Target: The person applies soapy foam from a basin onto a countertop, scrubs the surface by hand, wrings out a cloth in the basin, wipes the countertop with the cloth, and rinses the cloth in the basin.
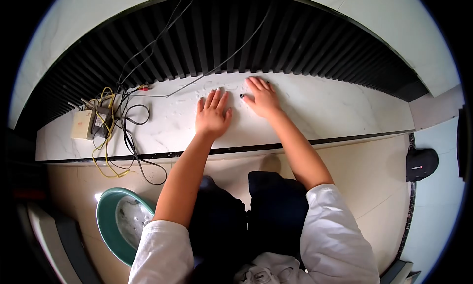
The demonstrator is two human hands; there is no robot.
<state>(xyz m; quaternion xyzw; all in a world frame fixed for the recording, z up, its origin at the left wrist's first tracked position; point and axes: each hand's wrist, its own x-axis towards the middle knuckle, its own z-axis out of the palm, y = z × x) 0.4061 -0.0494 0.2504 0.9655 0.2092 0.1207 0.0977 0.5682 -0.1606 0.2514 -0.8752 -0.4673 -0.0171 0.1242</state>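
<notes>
Both of my hands lie palm down on a white marble-patterned ledge [340, 109]. My left hand [212, 112] rests flat near the middle, its fingers stretched out and slightly apart. To its right and a little farther back is my right hand [262, 98], also flat, with the thumb spread toward the left. A small dark spot shows at the right thumb's tip; I cannot tell what it is. Wet marks or bubbles [201, 93] dot the surface around the fingertips. Neither hand holds anything.
Tangled black and yellow cables [111, 131] lie left with a pale box [82, 124]. A thin wire crosses the black slatted panel [236, 33] behind. On the floor, a green basin [101, 217] holds sudsy water. A black pouch [422, 165] lies at right.
</notes>
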